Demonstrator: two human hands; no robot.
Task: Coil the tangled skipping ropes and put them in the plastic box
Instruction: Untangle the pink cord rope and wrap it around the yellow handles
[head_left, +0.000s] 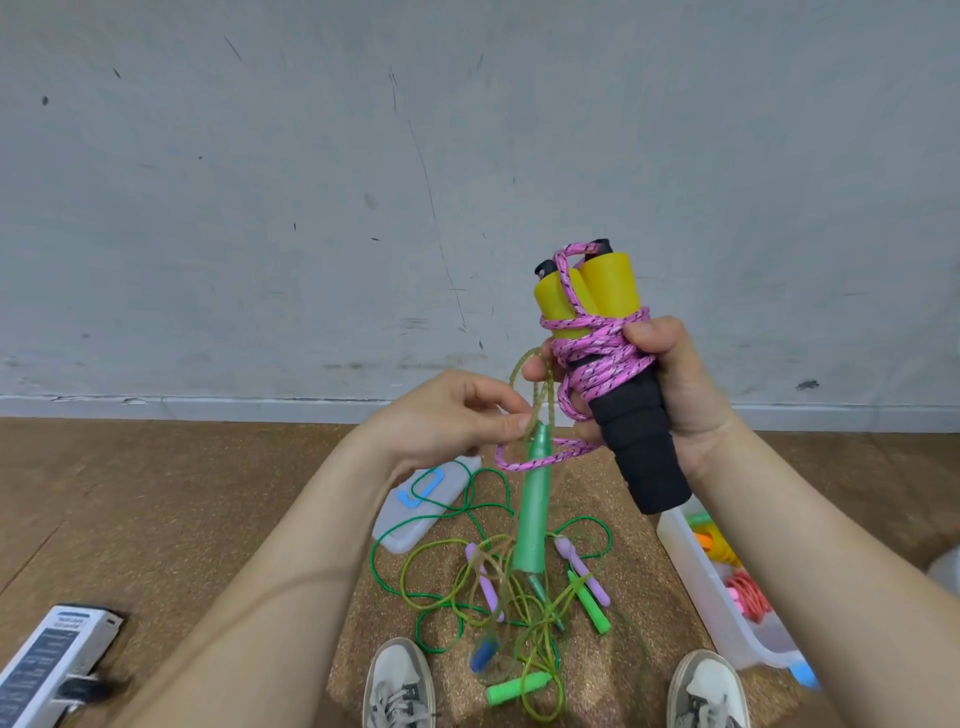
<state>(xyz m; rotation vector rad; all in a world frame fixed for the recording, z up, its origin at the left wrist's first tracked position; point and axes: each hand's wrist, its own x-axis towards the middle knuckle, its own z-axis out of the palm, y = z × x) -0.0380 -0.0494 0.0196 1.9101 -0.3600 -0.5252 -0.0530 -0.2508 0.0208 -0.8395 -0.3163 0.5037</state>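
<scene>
My right hand (670, 384) grips a pair of yellow-and-black foam handles (618, 374) held upright, with a pink rope (592, 358) wound around them. A loose pink end loops down to the left. My left hand (457, 415) pinches a thin yellow-green cord beside that loose end, and a green handle (532, 509) hangs from it. On the floor below lies a tangle of green and yellow-green ropes (498, 597) with purple, green and blue handles. The clear plastic box (722, 597) stands at the right, holding coiled orange and pink ropes.
The box's clear lid (421, 509) with a blue clip lies on the floor behind the tangle. My two shoes (400, 686) stand at the bottom edge. A white device (47, 660) lies at the lower left. A grey wall rises just beyond the floor.
</scene>
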